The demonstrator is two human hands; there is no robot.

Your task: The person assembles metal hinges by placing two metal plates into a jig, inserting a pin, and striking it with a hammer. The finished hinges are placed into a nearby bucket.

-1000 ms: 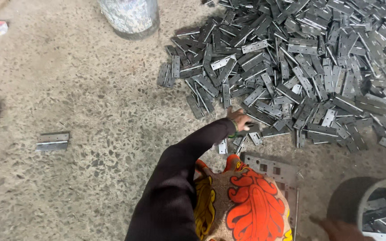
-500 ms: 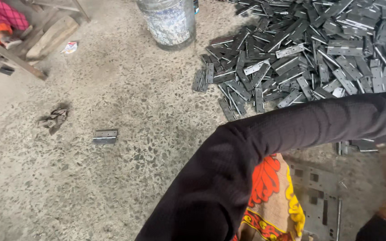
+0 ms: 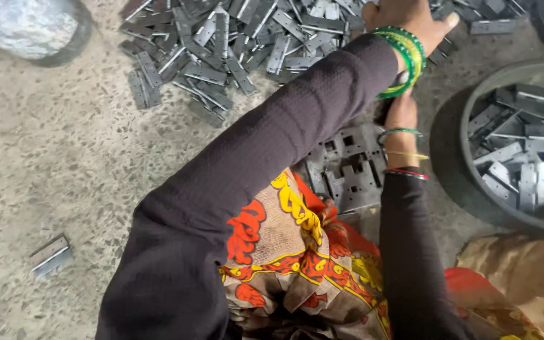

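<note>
- Left hand [image 3: 404, 19], green bangles at the wrist, reaching over the pile of flat grey metal hinge plates [image 3: 247, 44] on the speckled concrete floor [image 3: 64, 176]; grip impossible to tell.
- Right hand [image 3: 400, 113] mostly hidden beside the perforated grey metal jig plate [image 3: 347, 167]; state unclear.
- Plates likely stiff, light singly, sharp-edged; best pinched by long edges.
- More plates in round grey tub [image 3: 461, 176].

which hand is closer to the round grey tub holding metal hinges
Right. The right hand sits just left of the round grey tub, by the perforated metal plate; the left hand reaches up over the floor pile of grey metal hinges.
</note>
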